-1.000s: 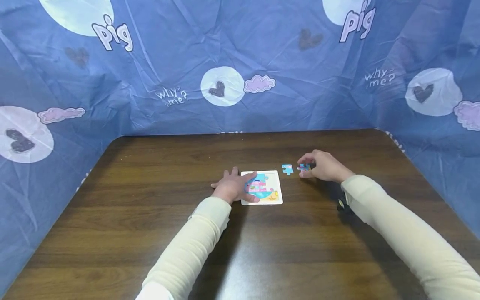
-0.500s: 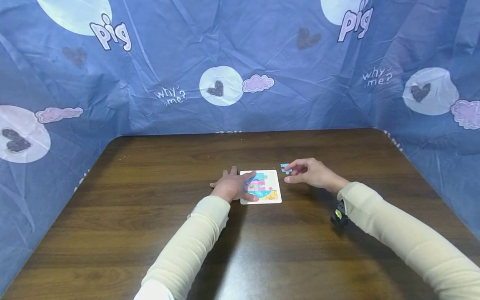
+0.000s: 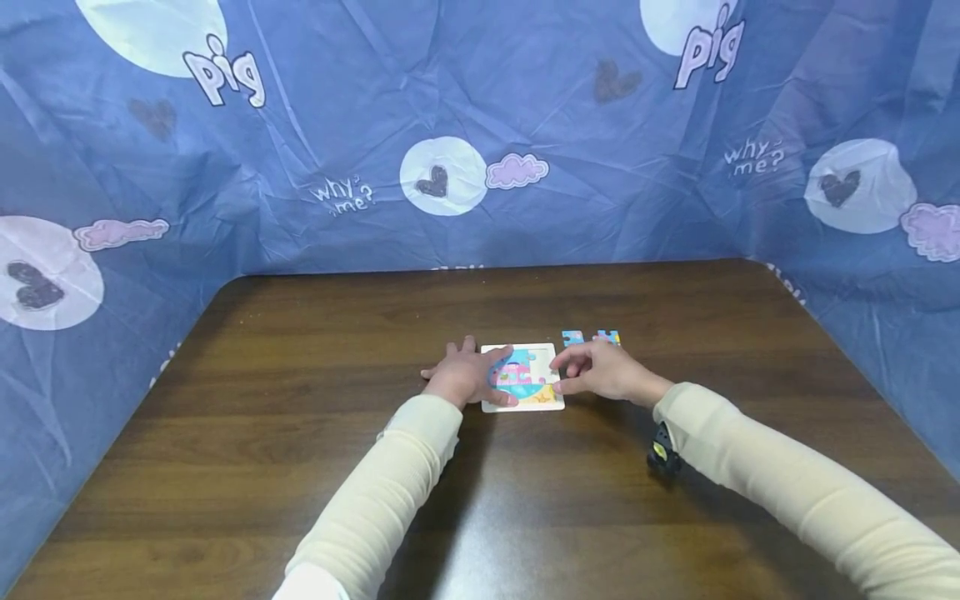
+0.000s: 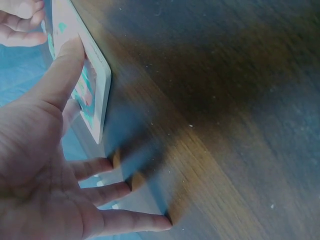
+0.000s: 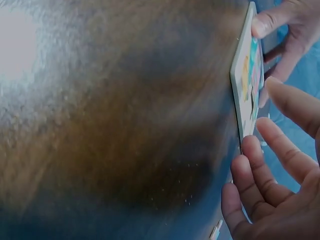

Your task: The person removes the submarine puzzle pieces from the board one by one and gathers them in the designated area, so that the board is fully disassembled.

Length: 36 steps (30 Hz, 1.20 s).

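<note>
While the left hand (image 3: 461,375), fingers spread, rests on the puzzle tray (image 3: 525,409) on the table (image 3: 315,417), the right hand (image 3: 606,372) hangs at the tray's right edge, thumb and forefinger apart, pinching nothing I can see. 2 loose pieces (image 3: 573,337) lie beyond. Filling seems underway; the pale gap (image 3: 543,360) likely wants a piece next.

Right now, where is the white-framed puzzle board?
In the head view, the puzzle board lies on the table, below and right of centre, with the left hand across its left side and the right hand at its right edge.
</note>
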Available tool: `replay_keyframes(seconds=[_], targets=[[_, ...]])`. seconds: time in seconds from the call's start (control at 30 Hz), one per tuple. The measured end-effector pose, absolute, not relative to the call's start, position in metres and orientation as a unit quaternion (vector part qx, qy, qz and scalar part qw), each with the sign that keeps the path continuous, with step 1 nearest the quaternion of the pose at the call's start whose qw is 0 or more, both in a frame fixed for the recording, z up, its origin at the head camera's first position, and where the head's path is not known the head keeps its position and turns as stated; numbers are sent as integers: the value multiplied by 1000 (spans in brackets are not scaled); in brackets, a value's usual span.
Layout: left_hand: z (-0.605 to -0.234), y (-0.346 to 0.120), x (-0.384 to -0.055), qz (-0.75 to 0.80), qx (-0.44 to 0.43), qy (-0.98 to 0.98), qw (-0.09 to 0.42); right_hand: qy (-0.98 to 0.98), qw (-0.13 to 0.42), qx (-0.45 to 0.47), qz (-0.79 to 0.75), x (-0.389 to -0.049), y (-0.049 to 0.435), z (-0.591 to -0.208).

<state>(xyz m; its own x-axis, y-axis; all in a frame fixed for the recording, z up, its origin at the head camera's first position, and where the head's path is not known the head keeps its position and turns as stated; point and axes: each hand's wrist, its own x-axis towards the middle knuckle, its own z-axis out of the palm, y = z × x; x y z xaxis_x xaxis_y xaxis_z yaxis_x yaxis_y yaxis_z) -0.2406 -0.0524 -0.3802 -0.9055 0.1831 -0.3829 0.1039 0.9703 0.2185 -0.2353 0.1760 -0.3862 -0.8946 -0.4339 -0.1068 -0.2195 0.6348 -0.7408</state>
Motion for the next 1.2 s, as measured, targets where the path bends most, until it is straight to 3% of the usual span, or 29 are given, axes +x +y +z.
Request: replay_keyframes(seconds=[0.73, 1.2], targets=[[-371, -52, -232, 101, 77, 971, 202, 925, 91, -226, -293, -229, 162, -389], [-370, -50, -232, 82, 68, 970, 220, 927, 129, -202, -290, -231, 157, -386]])
